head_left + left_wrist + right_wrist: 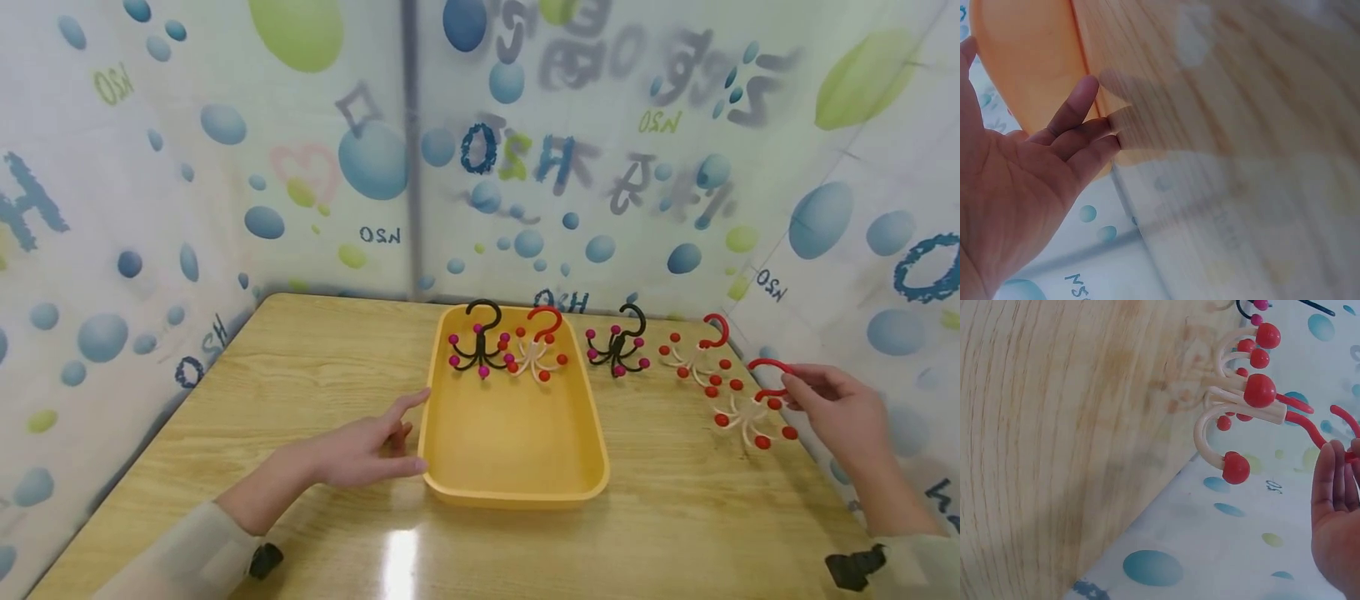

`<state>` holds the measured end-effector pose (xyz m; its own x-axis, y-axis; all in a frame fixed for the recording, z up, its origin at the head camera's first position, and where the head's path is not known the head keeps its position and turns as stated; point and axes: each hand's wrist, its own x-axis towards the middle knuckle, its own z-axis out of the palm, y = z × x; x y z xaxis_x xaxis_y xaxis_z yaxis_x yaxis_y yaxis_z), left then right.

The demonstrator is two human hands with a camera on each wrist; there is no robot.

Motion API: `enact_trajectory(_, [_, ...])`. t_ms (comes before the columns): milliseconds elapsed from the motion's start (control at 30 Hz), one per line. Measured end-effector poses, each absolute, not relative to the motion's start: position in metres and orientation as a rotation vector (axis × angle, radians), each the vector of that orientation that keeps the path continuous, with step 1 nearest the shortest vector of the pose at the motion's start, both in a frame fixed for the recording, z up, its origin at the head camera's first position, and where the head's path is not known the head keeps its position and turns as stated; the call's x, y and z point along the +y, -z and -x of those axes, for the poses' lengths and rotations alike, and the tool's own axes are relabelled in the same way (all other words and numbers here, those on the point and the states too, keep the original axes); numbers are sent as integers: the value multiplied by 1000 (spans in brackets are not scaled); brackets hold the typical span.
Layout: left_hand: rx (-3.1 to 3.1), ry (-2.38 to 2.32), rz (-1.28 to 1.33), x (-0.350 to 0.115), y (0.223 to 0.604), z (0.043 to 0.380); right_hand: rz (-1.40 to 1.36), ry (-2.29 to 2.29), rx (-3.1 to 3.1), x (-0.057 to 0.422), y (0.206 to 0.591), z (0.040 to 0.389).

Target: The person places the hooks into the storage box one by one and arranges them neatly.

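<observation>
My right hand (pixel 847 412) pinches the red hook handle of a cream head massager (pixel 748 412) with red ball tips, at the table's right edge. In the right wrist view its curved legs (pixel 1204 434) hang close over the wood. My left hand (pixel 367 450) rests against the left side of a yellow tray (pixel 517 498), index finger and thumb at its wall, the other fingers loosely bent. Inside the tray, at its far end, sit a black massager (pixel 481 350) with magenta tips and a cream one (pixel 534 354) with a red hook.
Right of the tray stand another black massager (pixel 617 346) and another cream one (pixel 697 360), which is just behind the held one. The wooden table (pixel 322 350) is enclosed by patterned curtain walls (pixel 322 150) at the back and sides.
</observation>
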<state>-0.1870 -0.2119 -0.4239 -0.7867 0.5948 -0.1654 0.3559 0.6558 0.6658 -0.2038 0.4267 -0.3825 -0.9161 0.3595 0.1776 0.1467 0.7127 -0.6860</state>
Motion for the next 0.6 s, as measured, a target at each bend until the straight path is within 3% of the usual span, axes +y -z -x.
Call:
enact_trajectory(267, [2494, -895, -733, -211, 423, 189, 301, -1007, -2601, 405, 371, 196])
enact_trajectory(600, [2504, -888, -740, -212, 424, 189, -32, -1135, -2544, 360, 351, 194])
